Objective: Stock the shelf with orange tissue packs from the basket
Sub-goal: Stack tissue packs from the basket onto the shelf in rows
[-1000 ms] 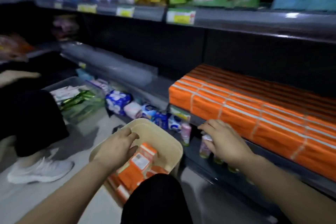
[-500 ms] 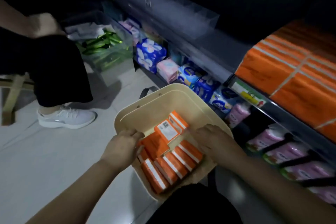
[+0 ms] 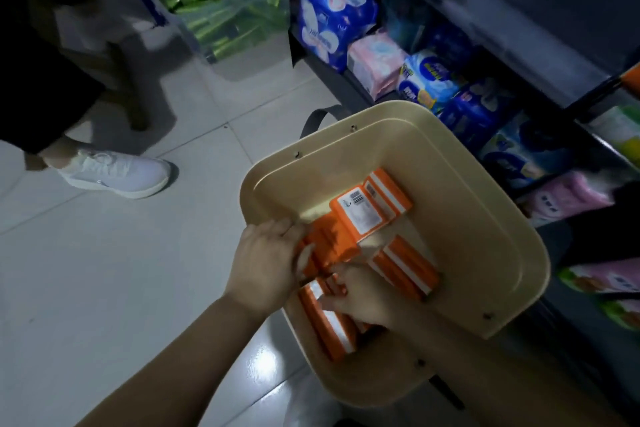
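Observation:
A beige basket stands on the floor beside the shelf, holding several orange tissue packs. My left hand reaches over the basket's left rim, with fingers and thumb closed on an orange pack. My right hand is down inside the basket, its fingers curled round the top of the packs standing along the near left wall. Only a corner of the orange stack on the shelf shows at the right edge.
The lower shelf right of the basket holds blue packs and pink packs. A clear bin of green tubes sits at the top. Another person's white shoe and a stool leg stand on the tiled floor at left.
My view has tipped down from the shelf to the basket. My right hand left the shelf edge and went into the basket; both hands now close on packs at its near left.

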`<state>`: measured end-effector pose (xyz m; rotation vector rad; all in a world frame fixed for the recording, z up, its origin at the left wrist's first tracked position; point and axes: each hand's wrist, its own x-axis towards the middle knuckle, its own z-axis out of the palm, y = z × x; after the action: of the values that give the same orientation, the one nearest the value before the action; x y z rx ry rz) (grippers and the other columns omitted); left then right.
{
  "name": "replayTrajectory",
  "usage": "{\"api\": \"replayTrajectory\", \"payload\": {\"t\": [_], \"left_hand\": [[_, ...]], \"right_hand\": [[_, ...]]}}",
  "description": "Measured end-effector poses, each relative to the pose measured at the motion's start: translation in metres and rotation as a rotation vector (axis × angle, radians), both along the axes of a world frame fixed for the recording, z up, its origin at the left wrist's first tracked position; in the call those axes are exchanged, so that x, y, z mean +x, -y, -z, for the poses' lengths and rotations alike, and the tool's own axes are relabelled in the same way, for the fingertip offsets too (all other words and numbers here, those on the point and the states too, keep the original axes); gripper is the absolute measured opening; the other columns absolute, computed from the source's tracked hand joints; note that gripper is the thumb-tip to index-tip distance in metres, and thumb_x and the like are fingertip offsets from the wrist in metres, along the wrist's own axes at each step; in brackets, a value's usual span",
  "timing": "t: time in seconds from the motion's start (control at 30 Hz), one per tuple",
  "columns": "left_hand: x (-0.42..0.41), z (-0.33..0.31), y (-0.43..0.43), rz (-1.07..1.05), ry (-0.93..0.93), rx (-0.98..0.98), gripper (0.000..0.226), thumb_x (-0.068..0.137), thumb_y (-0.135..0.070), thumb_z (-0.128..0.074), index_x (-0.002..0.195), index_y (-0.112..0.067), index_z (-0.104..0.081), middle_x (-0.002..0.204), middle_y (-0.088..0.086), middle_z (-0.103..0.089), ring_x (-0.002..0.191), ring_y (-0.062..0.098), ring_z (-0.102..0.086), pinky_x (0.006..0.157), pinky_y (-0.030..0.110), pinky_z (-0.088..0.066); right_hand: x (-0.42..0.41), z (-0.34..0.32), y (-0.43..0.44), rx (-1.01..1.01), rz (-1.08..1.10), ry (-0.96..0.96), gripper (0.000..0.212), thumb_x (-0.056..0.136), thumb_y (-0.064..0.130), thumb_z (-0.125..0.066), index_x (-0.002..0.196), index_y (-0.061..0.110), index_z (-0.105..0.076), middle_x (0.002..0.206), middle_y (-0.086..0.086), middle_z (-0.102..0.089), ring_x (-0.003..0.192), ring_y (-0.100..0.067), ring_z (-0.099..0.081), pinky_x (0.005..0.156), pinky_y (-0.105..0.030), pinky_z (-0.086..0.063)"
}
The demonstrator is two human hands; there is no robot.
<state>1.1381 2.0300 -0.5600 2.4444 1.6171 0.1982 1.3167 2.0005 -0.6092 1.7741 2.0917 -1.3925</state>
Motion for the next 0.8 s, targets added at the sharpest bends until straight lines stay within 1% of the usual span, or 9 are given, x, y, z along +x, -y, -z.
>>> {"api": "replayTrajectory", "payload": {"t": [0.13,0.33,0.4,0.47,0.53,0.6,0.67,0.73,0.8], "left_hand": [[-0.001,0.003,-0.001,0.003,0.008,-0.006,0.030,0.086,-0.038,-0.047,0.100,-0.022,-0.068,0.083,-0.003,-0.065,0.075,0.023,-0.061,0.063,0.033,-0.043],[-0.002,0.001,-0.005,0.076,-0.087,0.047,0.052,0.082,-0.058,-0.038,0.105,-0.022,-0.067,0.083,-0.002,-0.067,0.074,0.023,-0.063,0.059,0.030,-0.040],[-0.003,-0.005,-0.011,0.157,-0.107,-0.011,0.070,0.076,-0.071,-0.034,0.119,-0.022,-0.061,0.098,-0.001,-0.068,0.085,0.023,-0.063,0.064,0.032,-0.042],[-0.005,-0.008,-0.018,0.233,-0.101,-0.195,0.086,0.069,-0.079,-0.037,0.139,-0.028,-0.040,0.126,-0.004,-0.056,0.110,0.020,-0.051,0.080,0.033,-0.037],[-0.002,-0.010,-0.024,0.279,0.028,-0.362,0.090,0.067,-0.075,-0.049,0.143,-0.032,-0.029,0.136,-0.007,-0.047,0.122,0.017,-0.041,0.094,0.032,-0.035],[0.003,-0.014,-0.030,0.272,0.218,-0.391,0.076,0.071,-0.067,-0.058,0.136,-0.030,-0.041,0.128,-0.008,-0.055,0.115,0.014,-0.050,0.095,0.030,-0.040],[0.006,-0.014,-0.036,0.233,0.251,-0.271,0.060,0.074,-0.063,-0.061,0.121,-0.026,-0.052,0.112,-0.007,-0.063,0.102,0.015,-0.059,0.084,0.028,-0.044],[0.007,-0.013,-0.041,0.121,0.180,-0.093,0.054,0.075,-0.060,-0.064,0.113,-0.022,-0.053,0.101,-0.002,-0.066,0.093,0.021,-0.062,0.078,0.031,-0.042],[0.004,-0.011,-0.046,-0.034,0.150,-0.010,0.052,0.076,-0.056,-0.067,0.109,-0.019,-0.053,0.097,0.002,-0.066,0.088,0.026,-0.062,0.077,0.035,-0.042]], "right_hand": [[-0.011,0.020,0.002,-0.112,-0.017,0.001,0.036,0.078,0.039,-0.065,0.105,0.015,-0.060,0.096,0.004,-0.060,0.090,-0.013,-0.056,0.075,-0.025,-0.038],[0.016,0.003,-0.014,-0.133,0.081,-0.085,0.027,0.078,0.022,-0.064,0.103,0.012,-0.062,0.100,-0.003,-0.066,0.092,-0.018,-0.062,0.078,-0.028,-0.048],[0.030,-0.016,-0.025,-0.111,0.087,-0.119,0.032,0.076,0.023,-0.064,0.107,0.014,-0.060,0.103,-0.001,-0.065,0.095,-0.017,-0.062,0.077,-0.027,-0.047],[0.041,-0.037,-0.035,-0.101,0.090,-0.193,0.039,0.076,0.024,-0.064,0.114,0.017,-0.059,0.108,0.003,-0.064,0.098,-0.013,-0.061,0.082,-0.028,-0.048],[0.049,-0.055,-0.042,-0.128,0.122,-0.275,0.037,0.081,0.018,-0.065,0.118,0.023,-0.058,0.112,0.006,-0.062,0.102,-0.010,-0.060,0.088,-0.029,-0.050],[0.055,-0.067,-0.051,-0.154,0.162,-0.362,0.040,0.081,0.019,-0.067,0.117,0.032,-0.058,0.115,0.008,-0.063,0.104,-0.010,-0.061,0.088,-0.031,-0.051],[0.060,-0.073,-0.059,-0.137,0.200,-0.421,0.041,0.077,0.025,-0.072,0.112,0.041,-0.058,0.113,0.010,-0.063,0.105,-0.010,-0.060,0.090,-0.032,-0.050],[0.069,-0.070,-0.068,-0.083,0.297,-0.422,0.044,0.079,0.025,-0.073,0.119,0.034,-0.056,0.114,0.011,-0.061,0.109,-0.010,-0.057,0.092,-0.027,-0.047],[0.081,-0.063,-0.074,-0.055,0.433,-0.300,0.054,0.080,0.032,-0.070,0.129,0.022,-0.051,0.123,0.005,-0.057,0.113,-0.011,-0.054,0.095,-0.028,-0.045]]}}
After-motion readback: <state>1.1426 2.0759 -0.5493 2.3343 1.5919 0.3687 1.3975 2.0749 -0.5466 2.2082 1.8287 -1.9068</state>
